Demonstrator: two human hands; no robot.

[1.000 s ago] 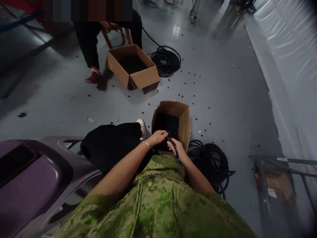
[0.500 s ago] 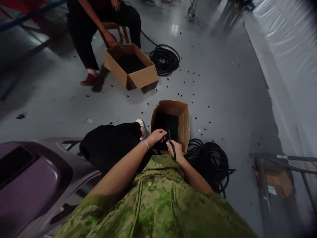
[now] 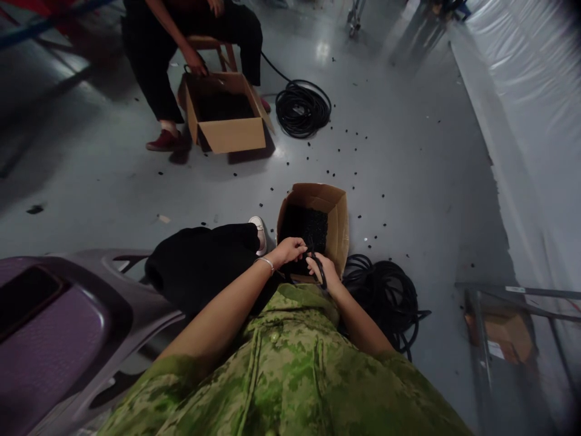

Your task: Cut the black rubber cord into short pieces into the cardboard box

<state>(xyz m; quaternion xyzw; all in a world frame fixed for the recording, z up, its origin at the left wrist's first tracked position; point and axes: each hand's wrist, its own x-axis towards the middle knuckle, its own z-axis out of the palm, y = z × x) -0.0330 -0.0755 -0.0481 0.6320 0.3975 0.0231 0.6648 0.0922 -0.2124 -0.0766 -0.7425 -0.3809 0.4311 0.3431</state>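
Note:
In my right hand [image 3: 324, 269], closed round the handles, is a pair of black-handled scissors [image 3: 321, 272], its blades pointing up and away from me over the open cardboard box [image 3: 338, 227]. My left hand [image 3: 290, 249] is closed in a pinch just left of the blades. A thin black length shows at its fingertips and meets the scissors; whether it is cable or hose I cannot tell. Many small black pieces [image 3: 315, 227] lie inside the box. A loose black coil [image 3: 385, 297] rests on the floor right of the box.
Opposite sits a person whose hand [image 3: 196, 62] is at a second cardboard box [image 3: 233, 134] with dark contents. Another black coil [image 3: 303, 109] lies beside it. Small black bits are scattered over the floor [image 3: 408, 157]. A purple and grey chair [image 3: 68, 339] bears a dark phone-like object.
My right hand and the scissors have shifted slightly right, and the blades now meet the black length at my left fingertips. The other person's box has turned and moved left.

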